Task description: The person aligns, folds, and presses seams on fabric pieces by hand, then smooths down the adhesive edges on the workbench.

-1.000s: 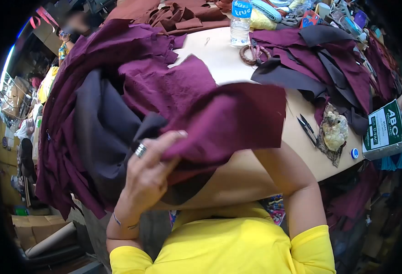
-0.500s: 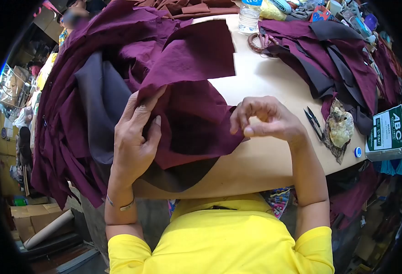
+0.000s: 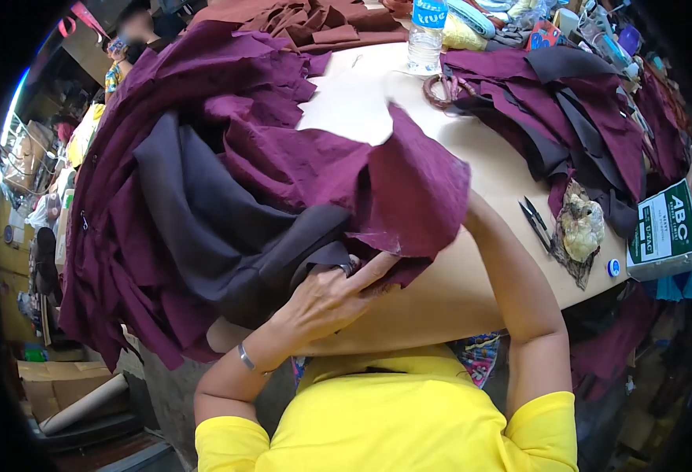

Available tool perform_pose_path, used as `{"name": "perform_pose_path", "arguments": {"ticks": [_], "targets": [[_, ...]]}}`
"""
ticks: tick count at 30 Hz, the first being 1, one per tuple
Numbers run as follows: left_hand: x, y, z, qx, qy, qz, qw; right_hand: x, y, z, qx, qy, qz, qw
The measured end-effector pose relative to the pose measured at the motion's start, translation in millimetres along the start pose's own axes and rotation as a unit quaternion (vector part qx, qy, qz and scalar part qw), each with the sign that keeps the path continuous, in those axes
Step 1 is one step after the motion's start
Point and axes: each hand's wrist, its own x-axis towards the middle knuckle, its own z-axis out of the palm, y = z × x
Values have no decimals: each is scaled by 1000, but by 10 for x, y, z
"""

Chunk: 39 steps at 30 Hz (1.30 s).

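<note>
My left hand (image 3: pixel 334 299) grips the near edge of a maroon cloth piece (image 3: pixel 413 197), with the index finger stretched along it and other fingers tucked beneath. That piece stands up in a fold over the table (image 3: pixel 472 275). My right forearm (image 3: pixel 511 267) reaches up behind the raised cloth, which hides the right hand and its fingers. Dark grey cloth (image 3: pixel 212 212) lies bunched beside my left hand, joined with or lying over more maroon cloth (image 3: pixel 125 228) heaped at the left.
A water bottle (image 3: pixel 426 39) stands at the back by a brown ring-shaped handle (image 3: pixel 440 93). To the right lie maroon and grey cloth pieces (image 3: pixel 546 110), black thread snips (image 3: pixel 536 224), a crumpled pale bundle (image 3: pixel 580 228), a blue cap (image 3: pixel 614 267) and an ABC box (image 3: pixel 664 232).
My left hand has moved right and down to the cloth's near edge. My right hand has gone behind the maroon piece, which now stands folded up. The grey cloth is more exposed.
</note>
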Motion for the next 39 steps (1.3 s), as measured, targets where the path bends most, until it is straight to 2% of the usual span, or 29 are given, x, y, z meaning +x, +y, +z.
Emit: {"name": "perform_pose_path", "arguments": {"ticks": [2, 3, 6, 7, 10, 11, 14, 15, 18, 19, 20, 22, 23, 24, 25, 26, 27, 29, 30, 32, 33, 36, 37, 39], "targets": [[-40, -22, 37, -23, -16, 16, 999, -137, 233, -108, 142, 42, 101, 984], [-38, -46, 37, -17, 13, 31, 999, -174, 378, -171, 197, 63, 187, 960], [-173, -112, 162, -9, 51, 40, 998, -361, 409, -249, 389, 147, 169, 894], [-185, -118, 138, -4, 47, 51, 998, -356, 486, -329, 454, 138, 155, 867], [-213, -118, 131, -4, 34, 63, 997, -386, 341, -402, 451, 75, 81, 886], [-212, -110, 132, -8, 32, 61, 998, -423, 181, -380, 418, 70, 79, 903], [-204, -99, 142, -8, 48, 65, 997, -519, 197, -421, 123, 59, 32, 990], [-211, -108, 144, -11, 52, 56, 997, -574, 75, -415, 132, 96, 87, 983], [-208, -155, 175, -13, 80, 37, 996, -704, -45, -441, 171, 188, 24, 967], [-219, -178, 192, -16, 82, 34, 996, -785, -82, -477, 193, 215, 38, 957], [-240, -195, 204, -18, 85, 31, 996, -883, -69, -527, 158, 224, 55, 960], [-253, -176, 171, -40, 22, 16, 999, -1094, -51, -639, 85, 239, 87, 963], [-251, -160, 148, -51, -10, 9, 999, -1209, -101, -660, -72, 197, 192, 959], [-247, -144, 135, -44, -24, 5, 999, -1277, -22, -657, -249, 186, 201, 929], [-239, -130, 122, -36, -37, 2, 999, -1343, 129, -638, -419, 168, 203, 869], [-225, -117, 104, -27, -51, 0, 998, -1356, 175, -606, -574, 145, 198, 781], [-201, -94, 65, -27, -51, 6, 998, -1335, 173, -614, -558, 170, 192, 789], [-186, -23, -14, -27, -53, 16, 998, -1167, 78, -557, -557, 197, 79, 803], [-192, 14, 1, -26, -7, -7, 1000, -1047, 25, -492, -553, 211, 22, 805], [-206, 112, 76, -23, 86, -55, 994, -779, -31, -298, -504, 149, 28, 850], [-251, 154, 121, -15, 89, -91, 992, -641, 46, -196, -505, 127, 13, 854], [-301, 222, 154, -7, 10, -211, 978, -443, 378, 85, -545, 70, -30, 835], [-322, 195, 190, -25, 14, -229, 973, -398, 427, 139, -565, 52, -43, 823], [-379, 62, 233, -30, 10, -216, 976, -370, 361, 225, -515, -2, 22, 857]]}}
